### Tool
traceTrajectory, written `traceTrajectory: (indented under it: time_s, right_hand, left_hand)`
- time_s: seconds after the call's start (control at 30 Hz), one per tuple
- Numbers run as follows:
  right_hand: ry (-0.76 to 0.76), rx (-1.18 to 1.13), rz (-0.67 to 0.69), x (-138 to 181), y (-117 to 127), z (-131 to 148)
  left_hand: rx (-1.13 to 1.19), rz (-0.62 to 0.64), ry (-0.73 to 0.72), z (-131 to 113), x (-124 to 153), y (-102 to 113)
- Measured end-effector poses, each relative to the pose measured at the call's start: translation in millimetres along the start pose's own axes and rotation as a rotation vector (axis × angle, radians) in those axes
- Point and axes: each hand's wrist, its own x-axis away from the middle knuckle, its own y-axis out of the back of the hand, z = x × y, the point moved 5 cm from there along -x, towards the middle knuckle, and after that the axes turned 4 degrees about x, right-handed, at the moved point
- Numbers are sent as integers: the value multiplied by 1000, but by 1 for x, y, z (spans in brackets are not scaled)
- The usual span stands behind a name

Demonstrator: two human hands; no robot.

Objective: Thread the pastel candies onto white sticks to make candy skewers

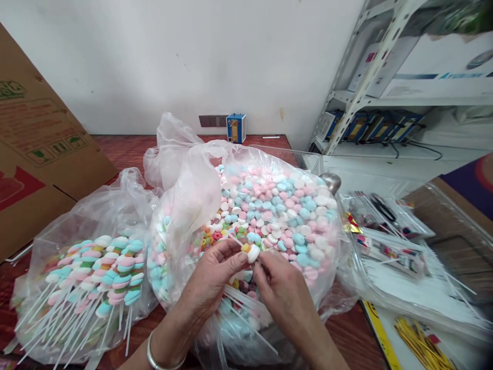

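Observation:
My left hand (213, 267) and my right hand (283, 280) meet over a large clear plastic bag (185, 190) of pastel marshmallows (269, 205). Between their pinched fingertips is a small candy skewer: a white marshmallow (253, 253) against a yellow candy ring (245, 247), with a thin white stick tip poking out at the upper left. My left thumb and fingers grip its yellow side; my right fingers close on the white side, partly hiding it. Below the hands lie several loose white sticks (250, 308). Colourful candy rings (210, 237) rest among the marshmallows.
At left, a second plastic bag (115, 200) bears many marshmallow skewers (103, 267) beside a cardboard box (42, 128). On the right are a clear tray of white sticks (404, 288), black-handled scissors (382, 206), gold twist ties (423, 344) and a metal shelf (370, 77).

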Motion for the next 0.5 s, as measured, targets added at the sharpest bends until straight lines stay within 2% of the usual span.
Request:
traceTrajectory:
  time_s: [0.17, 0.27, 0.4, 0.5]
  right_hand:
    - [-248, 383, -39, -21, 22, -40]
    - [-291, 563, -18, -22, 28, -50]
    - [-272, 691, 6, -19, 20, -51]
    - [-297, 532, -76, -16, 19, -57]
  left_hand:
    - [3, -156, -56, -8, -5, 14]
    - [-75, -182, -66, -8, -7, 22]
    - [-250, -150, -89, -9, -10, 21]
    - [-657, -7, -247, -22, -14, 1]
